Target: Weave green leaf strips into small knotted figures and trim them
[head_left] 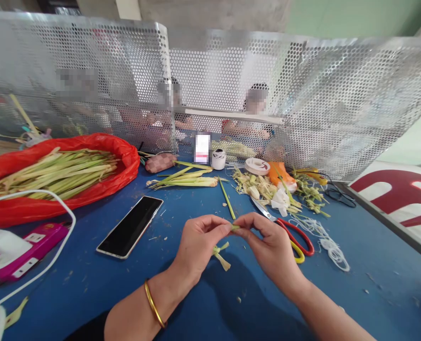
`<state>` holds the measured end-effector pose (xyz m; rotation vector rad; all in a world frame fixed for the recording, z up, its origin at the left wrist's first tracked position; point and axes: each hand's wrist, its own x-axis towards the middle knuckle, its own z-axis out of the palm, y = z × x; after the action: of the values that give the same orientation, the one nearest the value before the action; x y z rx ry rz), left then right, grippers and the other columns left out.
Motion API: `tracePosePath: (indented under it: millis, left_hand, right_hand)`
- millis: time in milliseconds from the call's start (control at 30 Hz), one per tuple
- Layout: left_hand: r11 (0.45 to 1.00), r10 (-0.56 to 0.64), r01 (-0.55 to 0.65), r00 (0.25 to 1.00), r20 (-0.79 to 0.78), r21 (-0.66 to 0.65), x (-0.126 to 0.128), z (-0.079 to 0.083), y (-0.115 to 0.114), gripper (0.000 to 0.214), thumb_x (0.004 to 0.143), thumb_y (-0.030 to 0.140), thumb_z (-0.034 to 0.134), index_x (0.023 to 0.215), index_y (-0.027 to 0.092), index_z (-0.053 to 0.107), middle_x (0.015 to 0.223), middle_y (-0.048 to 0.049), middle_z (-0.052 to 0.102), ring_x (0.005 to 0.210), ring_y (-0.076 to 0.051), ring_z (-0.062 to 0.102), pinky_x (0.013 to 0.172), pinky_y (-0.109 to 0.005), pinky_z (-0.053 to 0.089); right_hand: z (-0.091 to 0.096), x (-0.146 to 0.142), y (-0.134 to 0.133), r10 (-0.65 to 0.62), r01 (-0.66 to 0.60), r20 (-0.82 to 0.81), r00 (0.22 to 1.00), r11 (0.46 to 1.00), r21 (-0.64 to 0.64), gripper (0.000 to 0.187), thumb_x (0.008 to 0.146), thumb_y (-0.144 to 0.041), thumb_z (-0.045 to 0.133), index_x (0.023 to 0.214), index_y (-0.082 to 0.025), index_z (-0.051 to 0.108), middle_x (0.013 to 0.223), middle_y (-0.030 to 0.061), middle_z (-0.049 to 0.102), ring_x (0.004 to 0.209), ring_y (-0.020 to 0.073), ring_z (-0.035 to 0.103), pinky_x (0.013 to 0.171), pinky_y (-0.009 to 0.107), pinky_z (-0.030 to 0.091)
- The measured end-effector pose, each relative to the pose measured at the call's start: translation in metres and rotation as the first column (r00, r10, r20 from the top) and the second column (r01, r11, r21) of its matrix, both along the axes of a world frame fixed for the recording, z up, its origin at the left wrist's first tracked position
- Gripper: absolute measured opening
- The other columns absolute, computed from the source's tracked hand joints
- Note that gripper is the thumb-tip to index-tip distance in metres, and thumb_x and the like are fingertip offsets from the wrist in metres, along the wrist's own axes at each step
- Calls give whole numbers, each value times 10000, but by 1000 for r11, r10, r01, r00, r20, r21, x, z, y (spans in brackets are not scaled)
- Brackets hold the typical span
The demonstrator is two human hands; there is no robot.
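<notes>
Over the blue table, my left hand [203, 241] and my right hand [267, 241] meet fingertip to fingertip, both pinching a pale green plant strip [235, 227]. Below my left fingers a small knotted piece of leaf [221, 256] shows; whether it joins the pinched strip is hidden by the fingers. A single green stalk [227, 199] lies just beyond my hands. Near my right hand rest scissors [295, 234] with one red and one yellow handle, blades partly under plant scraps. A bundle of green stalks [189, 179] lies farther back.
At left stand a red plastic bag [125, 182] of long leaves, a phone [132, 227] and a magenta power strip [43, 237] with a white cable. White string [333, 251], leaf scraps [255, 184] and a tape roll [257, 166] lie right. Behind a perforated metal screen [228, 61] sit other people.
</notes>
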<state>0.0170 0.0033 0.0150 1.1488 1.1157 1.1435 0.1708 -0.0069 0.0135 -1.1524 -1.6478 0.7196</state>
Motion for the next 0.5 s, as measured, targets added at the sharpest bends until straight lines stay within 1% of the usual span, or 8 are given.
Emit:
tracePosePath:
  millis: [67,133,200,233,300,367,433,500]
  left_hand:
    - [996,17,-6,992,-129,90,-1,0,-1,129,735,289,674,712,179,738,695,-24,723,665,-147,625,630,-232,459]
    - [980,53,1,963,-262,201,-2,1,-3,146,768,294,648,721,193,743,721,-21,731,687,-156,636,648,-241,459]
    - [961,85,15,935,-345,277,-3,2,-3,153,785,288,632,722,203,742,750,-18,737,729,-165,648,692,-249,461]
    - [959,81,25,930,-360,282,-3,3,-3,158,789,289,627,717,204,739,752,-19,737,737,-168,650,701,-252,460]
    - [976,22,48,948,-318,213,-3,4,-2,166,788,296,624,712,196,732,730,-25,729,728,-170,648,694,-255,460]
    - [995,-56,71,980,-189,75,-3,4,0,165,772,300,636,699,181,723,693,-30,714,711,-165,641,689,-253,465]
    - [995,-82,80,996,-43,-53,-3,4,2,150,739,299,667,696,166,718,666,-30,696,692,-152,626,687,-246,467]
    - [991,-57,61,998,38,-118,-3,4,3,140,701,293,703,688,154,715,652,-26,683,668,-136,608,689,-240,464]
  right_hand:
    - [-2,0,0,-40,41,11,999,999,-23,81,830,-251,629,773,-202,660,727,-3,676,691,152,604,644,251,469]
    - [-3,-1,-1,-62,62,9,998,997,-49,96,825,-254,619,759,-197,660,692,-5,664,663,151,597,618,252,462]
    - [-3,-2,-1,-73,72,-10,997,995,-72,110,819,-254,610,741,-192,656,656,-9,649,634,147,592,597,250,459]
    - [-2,-3,-1,-77,75,-22,997,994,-83,116,816,-255,608,730,-190,652,642,-11,641,622,145,589,588,249,459]
    - [0,-4,0,-74,70,-39,996,992,-101,130,814,-254,607,708,-189,646,626,-13,632,613,144,590,582,247,465]
    - [2,-4,2,-39,34,-40,998,992,-120,135,820,-256,605,710,-190,649,635,-8,640,629,151,604,594,251,481]
    - [3,-2,4,-5,2,-28,1000,994,-108,78,815,-253,621,796,-193,668,705,3,672,658,158,625,623,262,505]
    - [2,1,5,6,-6,10,1000,999,-35,131,806,-239,648,931,-203,668,837,22,697,687,159,642,665,276,526]
